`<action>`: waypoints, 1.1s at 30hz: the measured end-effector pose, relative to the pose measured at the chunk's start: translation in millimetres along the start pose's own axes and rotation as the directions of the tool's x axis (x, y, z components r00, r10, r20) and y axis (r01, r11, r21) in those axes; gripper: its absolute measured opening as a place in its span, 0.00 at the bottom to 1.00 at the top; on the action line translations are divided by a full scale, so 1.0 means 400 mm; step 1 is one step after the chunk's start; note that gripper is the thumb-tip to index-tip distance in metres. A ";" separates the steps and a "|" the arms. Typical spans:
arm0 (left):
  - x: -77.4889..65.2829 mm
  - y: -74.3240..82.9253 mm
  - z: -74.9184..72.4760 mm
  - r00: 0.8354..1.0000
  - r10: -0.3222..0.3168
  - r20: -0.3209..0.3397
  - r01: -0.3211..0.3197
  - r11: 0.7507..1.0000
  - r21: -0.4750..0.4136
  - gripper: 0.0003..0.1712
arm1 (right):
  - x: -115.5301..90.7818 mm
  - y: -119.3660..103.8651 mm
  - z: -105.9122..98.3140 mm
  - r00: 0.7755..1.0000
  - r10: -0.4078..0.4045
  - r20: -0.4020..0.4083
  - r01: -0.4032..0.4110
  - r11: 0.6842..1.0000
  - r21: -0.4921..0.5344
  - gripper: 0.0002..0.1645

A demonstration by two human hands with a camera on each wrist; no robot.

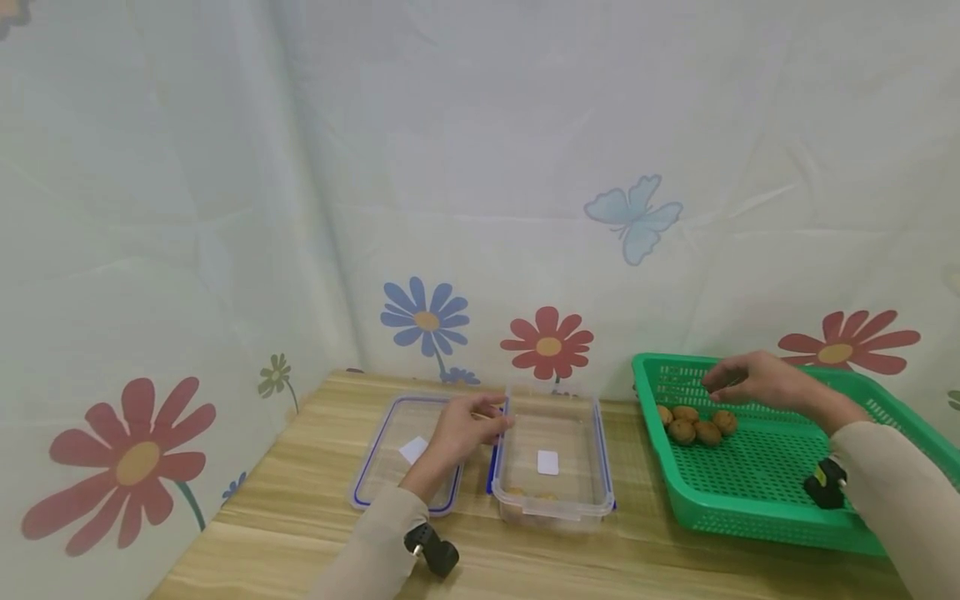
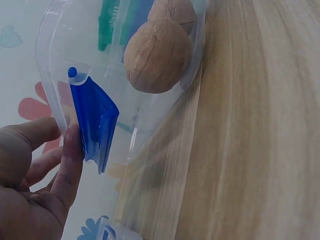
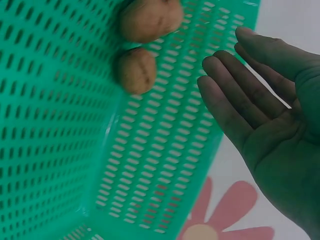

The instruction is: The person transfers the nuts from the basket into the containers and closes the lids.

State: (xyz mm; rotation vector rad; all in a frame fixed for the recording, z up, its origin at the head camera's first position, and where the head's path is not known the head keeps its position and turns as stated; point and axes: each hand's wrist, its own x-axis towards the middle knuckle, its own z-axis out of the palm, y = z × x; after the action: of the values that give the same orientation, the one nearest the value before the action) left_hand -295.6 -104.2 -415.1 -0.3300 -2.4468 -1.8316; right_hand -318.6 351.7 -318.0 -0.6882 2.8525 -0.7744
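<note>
My left hand is at the left rim of a clear plastic food container, with thumb and fingertips pinching the rim beside a blue clip. Walnuts lie inside the container, showing through its wall at the near end. Over the green plastic basket, my right hand hovers with fingers extended and nothing in its grasp. Several walnuts sit in the basket's left part, below and to the left of that hand. In the right wrist view, walnuts appear past the fingertips.
A clear lid with a blue seal lies on the wooden table left of the container, partly behind my left forearm. White labels are on the lid and the container. A flowered curtain hangs behind the table.
</note>
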 end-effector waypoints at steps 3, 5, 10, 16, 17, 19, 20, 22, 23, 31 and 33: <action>-0.001 0.000 0.001 1.000 0.000 0.001 0.000 1.000 -0.003 0.25 | -0.002 0.025 0.005 1.000 0.001 0.010 -0.001 1.000 -0.006 0.19; -0.003 0.000 0.001 1.000 -0.002 0.004 0.002 1.000 -0.005 0.25 | -0.004 0.041 0.009 1.000 0.009 0.019 -0.009 1.000 0.006 0.19; -0.002 -0.002 0.002 1.000 -0.004 0.004 0.004 1.000 -0.004 0.26 | -0.010 0.075 0.019 0.999 0.039 0.032 -0.039 0.999 0.014 0.20; -0.003 -0.003 0.002 1.000 -0.002 0.002 0.002 1.000 0.003 0.25 | -0.017 0.098 0.026 0.997 0.054 0.046 -0.056 0.997 0.043 0.19; -0.004 -0.001 0.002 1.000 -0.003 0.002 0.003 1.000 0.002 0.25 | -0.017 0.100 0.027 0.997 0.057 0.049 -0.059 0.997 0.054 0.19; -0.005 0.000 0.001 1.000 -0.003 0.002 0.003 1.000 0.003 0.26 | -0.017 0.103 0.028 0.997 0.061 0.053 -0.065 0.996 0.067 0.19; -0.006 0.001 0.001 1.000 -0.001 0.003 0.000 1.000 0.005 0.26 | -0.017 0.104 0.028 0.997 0.061 0.054 -0.065 0.995 0.069 0.19; -0.007 0.002 0.001 1.000 0.000 0.003 0.000 1.000 0.005 0.26 | -0.017 0.106 0.029 0.997 0.057 0.056 -0.061 0.996 0.070 0.20; -0.007 0.003 0.000 1.000 -0.002 0.002 0.002 1.000 0.003 0.26 | -0.017 0.107 0.029 0.997 0.051 0.056 -0.055 0.996 0.064 0.20; -0.011 0.006 0.000 1.000 0.022 0.007 -0.022 1.000 0.001 0.27 | -0.011 0.114 0.036 0.996 0.033 0.079 -0.033 0.999 -0.003 0.19; -0.013 0.008 0.000 1.000 0.019 0.006 -0.019 1.000 0.002 0.27 | -0.008 0.114 0.038 0.996 0.040 0.084 -0.039 0.999 -0.009 0.19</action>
State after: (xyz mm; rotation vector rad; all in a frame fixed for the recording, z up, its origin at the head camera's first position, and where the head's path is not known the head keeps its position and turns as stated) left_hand -289.9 -104.2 -413.1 -0.3579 -2.4415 -1.8228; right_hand -330.7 381.4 -354.2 -0.6472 2.7859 -0.7125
